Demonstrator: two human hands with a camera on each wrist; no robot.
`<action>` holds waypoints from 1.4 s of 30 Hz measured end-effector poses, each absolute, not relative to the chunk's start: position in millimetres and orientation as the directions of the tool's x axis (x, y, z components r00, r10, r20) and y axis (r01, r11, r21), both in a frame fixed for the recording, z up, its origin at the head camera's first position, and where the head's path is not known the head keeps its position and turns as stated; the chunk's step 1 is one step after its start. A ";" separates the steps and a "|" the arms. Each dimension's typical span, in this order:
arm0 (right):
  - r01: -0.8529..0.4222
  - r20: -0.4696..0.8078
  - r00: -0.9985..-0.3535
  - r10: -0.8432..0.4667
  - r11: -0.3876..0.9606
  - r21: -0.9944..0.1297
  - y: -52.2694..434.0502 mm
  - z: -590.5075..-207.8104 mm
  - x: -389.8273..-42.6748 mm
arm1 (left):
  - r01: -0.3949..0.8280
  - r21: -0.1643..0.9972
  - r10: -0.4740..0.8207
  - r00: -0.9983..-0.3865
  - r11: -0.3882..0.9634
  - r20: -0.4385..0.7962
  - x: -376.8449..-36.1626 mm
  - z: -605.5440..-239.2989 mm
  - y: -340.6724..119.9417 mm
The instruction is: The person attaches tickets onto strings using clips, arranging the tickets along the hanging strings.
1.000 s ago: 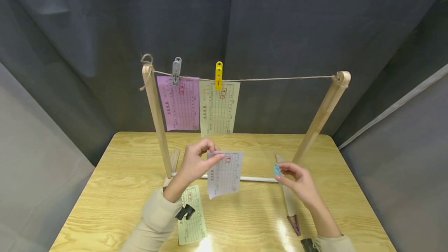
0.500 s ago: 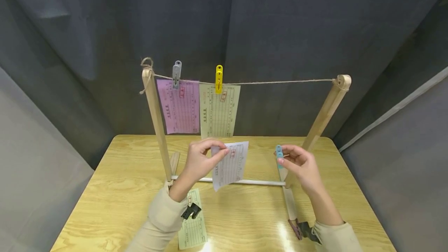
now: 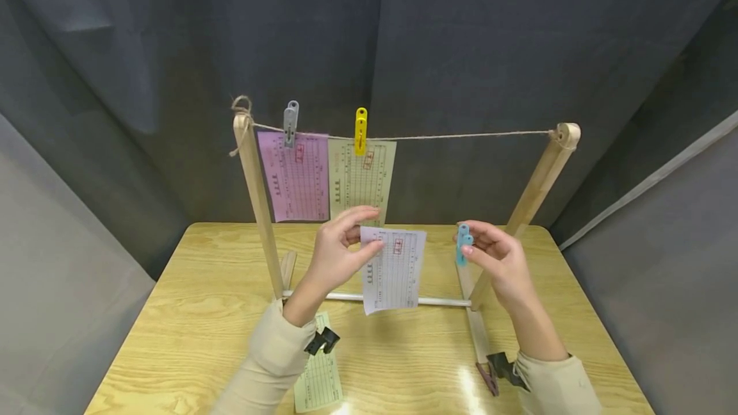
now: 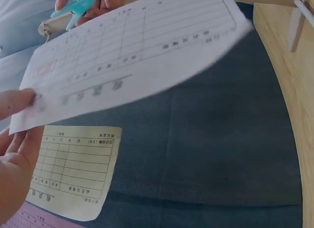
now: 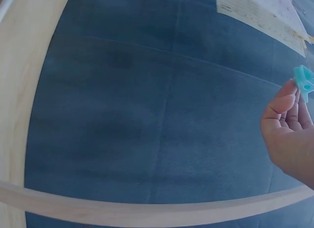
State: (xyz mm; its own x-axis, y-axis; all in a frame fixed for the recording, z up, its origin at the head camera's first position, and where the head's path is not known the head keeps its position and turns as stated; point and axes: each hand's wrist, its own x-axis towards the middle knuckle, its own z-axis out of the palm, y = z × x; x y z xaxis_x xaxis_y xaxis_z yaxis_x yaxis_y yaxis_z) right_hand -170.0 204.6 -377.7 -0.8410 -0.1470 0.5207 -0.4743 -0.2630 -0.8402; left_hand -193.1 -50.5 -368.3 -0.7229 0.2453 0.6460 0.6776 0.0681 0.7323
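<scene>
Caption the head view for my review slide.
Left hand pinches a white printed paper slip, right hand a light-blue plastic clothespin, with a brown twine line behind.

In the head view, the person's left forearm (image 3: 265, 354), in a beige sleeve, points toward one o'clock; the right forearm (image 3: 556, 383), likewise sleeved, points toward eleven. Both wrists are bare above the cuffs. The left hand (image 3: 340, 252) sits between six and seven o'clock of centre, pinching, its thumb (image 3: 368, 253) aimed at two o'clock. The right hand (image 3: 503, 261), near four o'clock, also pinches, its thumb (image 3: 480, 257) aimed at ten and its other fingers bent inward. The hands are apart.
</scene>
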 end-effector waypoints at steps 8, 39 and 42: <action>-0.497 0.554 -0.819 -0.150 -0.297 -0.815 198.8 -358.9 -173.9 | 0.614 0.785 0.173 -0.785 0.085 0.595 -177.6 -334.5 -42.0; -0.565 0.607 -0.785 -0.123 -0.259 -0.783 190.2 -265.2 -192.5 | 0.608 0.794 0.033 -0.794 0.018 0.607 -220.2 -334.9 -12.9; -0.583 0.624 -0.770 -0.132 -0.252 -0.773 188.5 -255.5 -195.0 | 0.600 0.800 0.026 -0.800 -0.005 0.600 -222.2 -333.1 -11.5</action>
